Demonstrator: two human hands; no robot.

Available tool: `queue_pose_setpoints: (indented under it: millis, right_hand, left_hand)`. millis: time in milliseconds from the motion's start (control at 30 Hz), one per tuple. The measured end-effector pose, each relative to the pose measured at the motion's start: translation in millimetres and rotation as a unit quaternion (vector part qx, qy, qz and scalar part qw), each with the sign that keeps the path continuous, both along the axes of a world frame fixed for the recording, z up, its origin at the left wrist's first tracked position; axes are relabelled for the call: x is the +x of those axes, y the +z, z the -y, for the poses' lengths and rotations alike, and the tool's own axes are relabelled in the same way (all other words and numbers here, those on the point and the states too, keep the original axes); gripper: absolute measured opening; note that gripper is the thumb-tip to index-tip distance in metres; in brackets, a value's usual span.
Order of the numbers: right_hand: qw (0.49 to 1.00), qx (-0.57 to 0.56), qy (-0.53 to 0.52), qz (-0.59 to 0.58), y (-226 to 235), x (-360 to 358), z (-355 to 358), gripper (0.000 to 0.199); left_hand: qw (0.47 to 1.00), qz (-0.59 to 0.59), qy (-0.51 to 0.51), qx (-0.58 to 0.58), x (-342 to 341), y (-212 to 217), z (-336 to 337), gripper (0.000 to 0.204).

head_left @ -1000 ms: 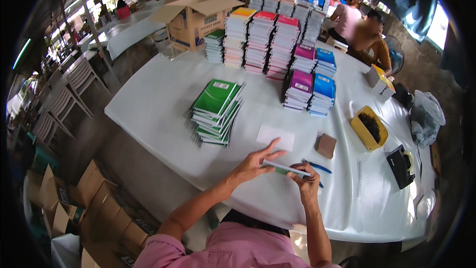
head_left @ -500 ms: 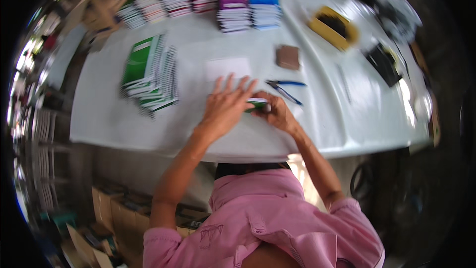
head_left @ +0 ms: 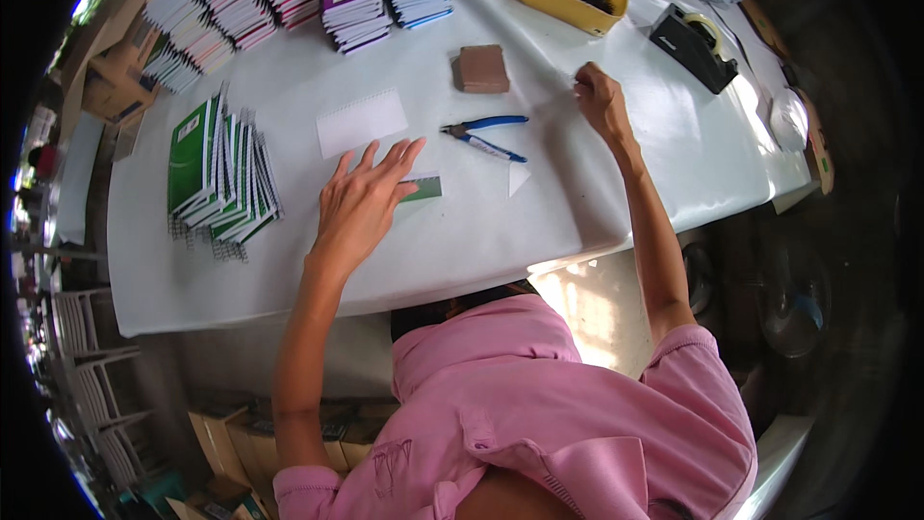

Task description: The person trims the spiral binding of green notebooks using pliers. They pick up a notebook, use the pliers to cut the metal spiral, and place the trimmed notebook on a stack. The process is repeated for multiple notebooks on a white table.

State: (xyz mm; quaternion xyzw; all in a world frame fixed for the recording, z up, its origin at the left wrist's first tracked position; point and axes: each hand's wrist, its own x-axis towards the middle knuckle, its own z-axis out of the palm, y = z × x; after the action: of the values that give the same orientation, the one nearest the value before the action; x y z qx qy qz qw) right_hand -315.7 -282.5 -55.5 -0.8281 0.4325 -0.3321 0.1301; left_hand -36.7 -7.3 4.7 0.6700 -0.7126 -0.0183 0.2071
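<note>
Left hand [head_left: 361, 202] lies flat, fingers spread, on a small green card [head_left: 422, 189]; right hand [head_left: 599, 96] stretches far right, grip curled loosely, holding nothing on the worktop [head_left: 481, 241]

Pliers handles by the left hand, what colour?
Blue, on the pliers lying on the white table; head view.
</note>
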Motion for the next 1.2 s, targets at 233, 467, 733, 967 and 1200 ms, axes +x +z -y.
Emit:
queue_pose_setpoints:
  millis: [233,467,733,967,1200]
  right_hand:
    - [0.946,0.181,0.241,0.121,40,87,-125,0.021]
    - [0.984,-0.035,0.156,-0.082,23,139,-64,0.011]
    - [0.929,0.065,0.335,-0.146,12,221,-69,0.068]
    - [0.894,0.171,0.273,-0.310,13,230,-62,0.070]
    - [0.887,0.226,0.402,0.020,69,204,-117,0.038]
  left_hand:
    - [0.998,0.029,0.038,0.043,4,-4,-3,0.051]
    - [0.969,-0.055,0.104,0.218,58,26,52,0.048]
    - [0.984,0.035,0.170,-0.042,93,-83,76,0.060]
    - [0.962,-0.173,0.211,-0.033,95,-105,32,0.091]
    - [0.825,-0.552,0.102,-0.060,98,-65,-3,0.111]
